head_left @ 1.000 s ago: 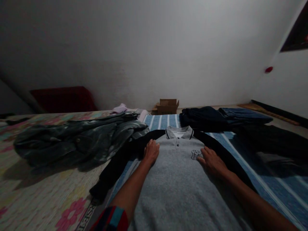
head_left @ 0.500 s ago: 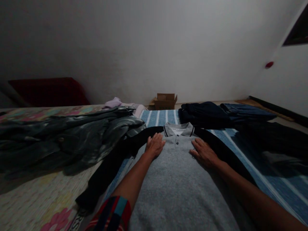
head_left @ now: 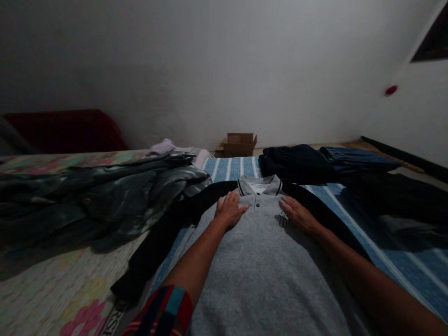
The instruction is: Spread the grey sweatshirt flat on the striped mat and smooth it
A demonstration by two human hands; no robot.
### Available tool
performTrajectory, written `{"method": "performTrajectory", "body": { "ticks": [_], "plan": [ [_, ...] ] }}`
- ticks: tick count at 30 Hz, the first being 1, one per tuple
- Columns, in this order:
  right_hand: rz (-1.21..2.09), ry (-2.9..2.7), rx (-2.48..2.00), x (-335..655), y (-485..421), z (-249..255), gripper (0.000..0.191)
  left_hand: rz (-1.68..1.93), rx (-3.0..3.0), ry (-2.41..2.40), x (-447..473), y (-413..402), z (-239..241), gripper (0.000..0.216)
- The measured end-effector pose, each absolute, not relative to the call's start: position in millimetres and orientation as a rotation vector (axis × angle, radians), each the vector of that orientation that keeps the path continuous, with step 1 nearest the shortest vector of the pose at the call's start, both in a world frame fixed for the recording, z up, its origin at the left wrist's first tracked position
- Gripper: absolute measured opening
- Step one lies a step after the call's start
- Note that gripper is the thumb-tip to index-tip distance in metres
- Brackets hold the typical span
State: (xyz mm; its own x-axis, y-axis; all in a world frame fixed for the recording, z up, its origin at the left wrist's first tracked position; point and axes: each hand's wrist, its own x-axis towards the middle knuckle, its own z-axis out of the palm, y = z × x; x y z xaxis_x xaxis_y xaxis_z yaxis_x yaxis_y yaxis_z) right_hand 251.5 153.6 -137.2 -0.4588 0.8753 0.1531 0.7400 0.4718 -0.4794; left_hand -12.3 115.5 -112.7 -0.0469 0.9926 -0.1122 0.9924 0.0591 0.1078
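Observation:
A grey polo shirt (head_left: 262,261) with long black sleeves lies spread flat, its striped collar pointing away from me. My left hand (head_left: 230,210) rests open on the chest, left of the button placket, with its thumb stretched out toward the buttons. On the other side, my right hand (head_left: 297,213) lies flat near the shoulder seam, fingers extended toward the placket. Small dark lettering shows on the cloth beside its thumb. The left black sleeve (head_left: 140,266) angles down toward me; the right one runs partly behind my forearm.
Rumpled dark green clothing (head_left: 105,200) is heaped at left on a floral sheet (head_left: 45,289). Folded dark trousers (head_left: 297,161) and more dark clothes (head_left: 395,196) lie at right on the blue striped cloth (head_left: 395,261). An open cardboard box (head_left: 240,145) stands by the wall.
My left hand has shifted slightly right, its thumb now spread toward the placket. My right hand has moved slightly up and its fingers lie closer together, uncovering the small lettering.

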Motion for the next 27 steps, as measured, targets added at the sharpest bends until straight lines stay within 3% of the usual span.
{"method": "performTrajectory", "body": {
  "ticks": [13, 18, 24, 27],
  "plan": [
    [0.228, -2.266, -1.612, 229, 169, -98, 0.028, 0.154, 2.040, 2.319, 3, 114, -122, 0.069],
    [0.165, -2.200, -1.771, 206, 201, -77, 0.032, 0.204, 2.072, 2.336, 0, 114, -127, 0.069],
    [0.310, -2.146, -1.987, 189, 230, -71, 0.052, 0.238, 2.043, 2.319, 1, 112, -126, 0.068],
    [0.334, -2.135, -2.040, 185, 235, -71, 0.051, 0.267, 2.043, 2.314, 1, 111, -126, 0.068]
  ]
}}
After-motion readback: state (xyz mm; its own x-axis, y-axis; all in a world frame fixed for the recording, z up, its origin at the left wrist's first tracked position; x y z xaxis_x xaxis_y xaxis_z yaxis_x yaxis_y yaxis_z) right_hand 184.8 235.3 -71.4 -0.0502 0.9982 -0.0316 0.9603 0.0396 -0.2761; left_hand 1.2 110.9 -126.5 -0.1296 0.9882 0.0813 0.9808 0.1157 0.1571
